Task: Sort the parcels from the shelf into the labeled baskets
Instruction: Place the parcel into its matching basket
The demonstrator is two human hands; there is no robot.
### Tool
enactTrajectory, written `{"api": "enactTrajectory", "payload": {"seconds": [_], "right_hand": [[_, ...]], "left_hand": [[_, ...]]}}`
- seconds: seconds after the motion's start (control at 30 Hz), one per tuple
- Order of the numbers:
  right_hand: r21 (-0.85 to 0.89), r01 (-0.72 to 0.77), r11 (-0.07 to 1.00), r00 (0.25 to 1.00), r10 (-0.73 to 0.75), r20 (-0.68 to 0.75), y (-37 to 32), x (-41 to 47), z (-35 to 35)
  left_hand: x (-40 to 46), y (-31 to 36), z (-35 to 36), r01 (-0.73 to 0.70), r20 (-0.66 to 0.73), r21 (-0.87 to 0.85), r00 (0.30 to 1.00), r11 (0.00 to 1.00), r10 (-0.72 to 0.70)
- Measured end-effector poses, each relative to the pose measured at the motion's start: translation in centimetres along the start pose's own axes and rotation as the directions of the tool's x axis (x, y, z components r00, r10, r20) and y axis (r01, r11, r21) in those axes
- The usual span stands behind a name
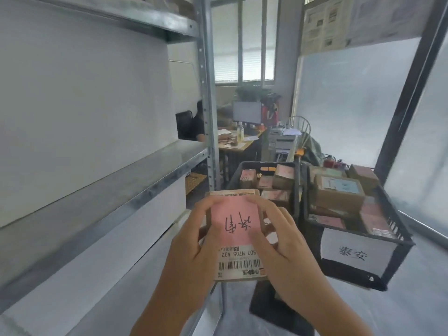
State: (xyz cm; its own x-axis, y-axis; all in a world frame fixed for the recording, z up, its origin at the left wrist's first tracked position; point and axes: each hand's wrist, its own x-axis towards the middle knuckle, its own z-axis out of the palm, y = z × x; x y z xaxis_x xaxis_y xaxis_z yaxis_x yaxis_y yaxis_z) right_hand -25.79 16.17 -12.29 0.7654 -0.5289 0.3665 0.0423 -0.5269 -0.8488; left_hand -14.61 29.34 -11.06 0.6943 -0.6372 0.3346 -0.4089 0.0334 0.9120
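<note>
A cardboard parcel (236,229) with a pink handwritten label and a barcode sticker is held up in front of me, label facing me and upside down. My left hand (191,241) grips its left edge, and my right hand (283,241) grips its right edge with the fingers across the top. Behind it stand two black baskets. The nearer right basket (397,241) carries a white label (352,253) with handwritten characters and holds several parcels. The left basket (238,177) is also filled with several parcels. The metal shelf (116,187) runs along my left.
The shelf's upright post (208,105) stands just left of the baskets. Beyond them sit a desk with a monitor (247,112), a seated person (196,124) and a chair (300,124). A whiteboard (351,98) and a dark frame (409,93) close the right side.
</note>
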Motion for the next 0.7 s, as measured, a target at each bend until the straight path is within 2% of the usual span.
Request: {"api": "enactTrajectory", "payload": {"seconds": [0.23, 0.43, 0.6, 0.7], "right_hand": [[-0.139, -0.104, 0.985, 0.994, 0.100, -0.034, 6.0, 8.8, -1.2], [-0.281, -0.240, 0.929, 0.971, 0.232, -0.062, 12.0, 14.1, -1.7], [-0.480, -0.227, 0.847, 0.973, 0.217, -0.077, 17.6, 19.6, -2.7], [-0.527, -0.197, 0.827, 0.980, 0.182, -0.080, 21.2, 23.8, -3.4]], "left_hand": [[12.1, -6.6, 4.0, 0.015, 0.125, -0.023, 0.992, 1.000, -0.012], [19.6, -11.7, 8.7, 0.035, 0.204, -0.013, 0.978, 0.999, -0.032], [26.4, -15.1, 12.8, 0.087, 0.261, 0.006, 0.962, 0.996, -0.085], [30.9, -17.1, 15.3, 0.085, 0.255, 0.037, 0.963, 0.996, -0.092]]}}
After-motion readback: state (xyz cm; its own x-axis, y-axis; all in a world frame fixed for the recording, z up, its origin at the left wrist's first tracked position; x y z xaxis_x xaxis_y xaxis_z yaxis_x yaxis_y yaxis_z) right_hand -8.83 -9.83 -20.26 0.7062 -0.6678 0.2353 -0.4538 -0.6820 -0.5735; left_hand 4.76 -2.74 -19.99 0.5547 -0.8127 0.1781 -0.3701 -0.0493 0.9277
